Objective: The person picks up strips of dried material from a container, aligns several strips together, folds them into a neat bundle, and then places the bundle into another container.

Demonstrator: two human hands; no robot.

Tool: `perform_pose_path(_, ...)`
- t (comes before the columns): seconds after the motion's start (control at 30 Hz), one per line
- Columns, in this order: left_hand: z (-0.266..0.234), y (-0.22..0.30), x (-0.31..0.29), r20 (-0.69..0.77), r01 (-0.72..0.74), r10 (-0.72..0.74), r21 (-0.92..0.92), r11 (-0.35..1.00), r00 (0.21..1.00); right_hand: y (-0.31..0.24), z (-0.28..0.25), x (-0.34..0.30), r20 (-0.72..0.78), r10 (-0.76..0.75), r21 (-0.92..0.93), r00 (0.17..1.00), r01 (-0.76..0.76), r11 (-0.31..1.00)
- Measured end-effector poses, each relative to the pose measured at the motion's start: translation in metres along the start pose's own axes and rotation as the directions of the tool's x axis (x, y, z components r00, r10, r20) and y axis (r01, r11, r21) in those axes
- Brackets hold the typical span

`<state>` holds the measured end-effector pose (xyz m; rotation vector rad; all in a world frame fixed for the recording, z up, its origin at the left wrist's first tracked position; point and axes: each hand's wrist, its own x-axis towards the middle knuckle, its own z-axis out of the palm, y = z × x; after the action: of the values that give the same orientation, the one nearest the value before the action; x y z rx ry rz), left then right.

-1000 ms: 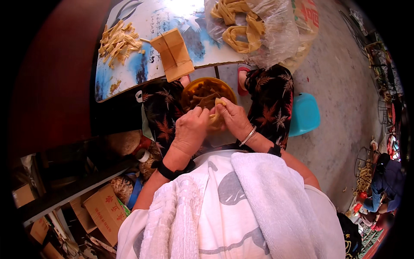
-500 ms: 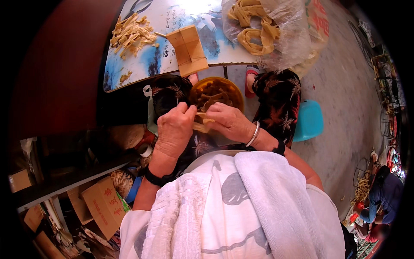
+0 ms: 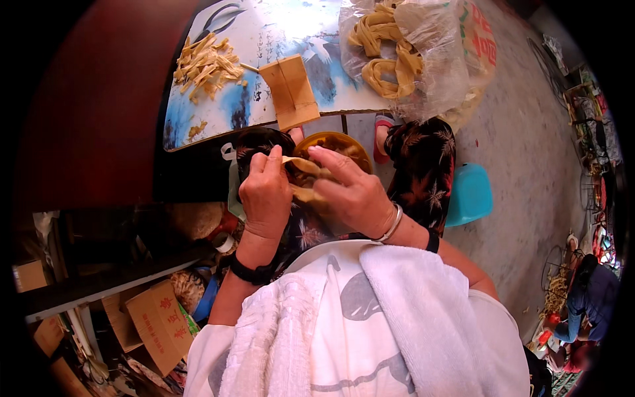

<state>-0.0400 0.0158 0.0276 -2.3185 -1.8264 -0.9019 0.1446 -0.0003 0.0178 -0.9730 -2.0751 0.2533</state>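
Observation:
In front of my lap, my left hand (image 3: 266, 192) pinches a flat, pale yellow strip (image 3: 303, 164) between thumb and fingers. The strip stretches toward my right hand (image 3: 354, 198), whose index finger points out above it while the other fingers, slightly blurred, curl around its far part. A lower stretch of the same pale material hangs between the hands. Just beyond them, between my legs, a yellow bowl (image 3: 362, 147) holds brownish pieces, partly hidden by my hands.
On the painted table (image 3: 231, 119) ahead lie a pile of short yellow strips (image 3: 208, 66), a wooden board (image 3: 289, 91) with a thin line across it and a clear plastic bag (image 3: 433, 56) with coiled bands (image 3: 387, 66). A turquoise plastic item (image 3: 471, 194) stands right; a cardboard box (image 3: 159, 324) lower left.
My right hand has moved closer to me, its index finger lifting away from the strip. My left hand has risen slightly, and more of the strip shows between them.

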Motion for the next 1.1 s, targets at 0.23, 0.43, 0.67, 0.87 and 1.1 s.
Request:
perform_pose_path(0.23, 0.007, 0.01, -0.014, 0.014, -0.239, 0.244, -0.158, 0.958, 0.97, 0.006, 0.008, 0.011, 0.251, 0.595, 0.781, 0.763, -0.523, 0.341)
perform_pose_path(0.43, 0.01, 0.009, -0.015, -0.051, -0.309, 0.305, -0.172, 0.935, 0.951, 0.015, 0.03, 0.003, 0.398, 0.643, 0.592, 0.655, -0.718, 0.366)
perform_pose_path(0.67, 0.015, 0.012, -0.015, 0.082, -0.219, 0.236, -0.175, 0.96, 0.968, 0.013, 0.023, -0.003, 0.214, 0.489, 0.545, 0.846, -0.519, 0.659)
perform_pose_path(0.87, 0.012, 0.021, -0.012, 0.212, 0.035, 0.091, -0.525, 0.85, 0.973, 0.028, 0.032, -0.018, 0.271, 0.491, 0.634, 0.828, -0.538, 0.556)
perform_pose_path(1.1, 0.023, 0.006, -0.02, 0.264, 0.233, -0.11, -0.499, 0.835, 0.958, 0.02, 0.02, -0.012, 0.777, 0.31, 0.629, 0.548, -0.659, -0.412)
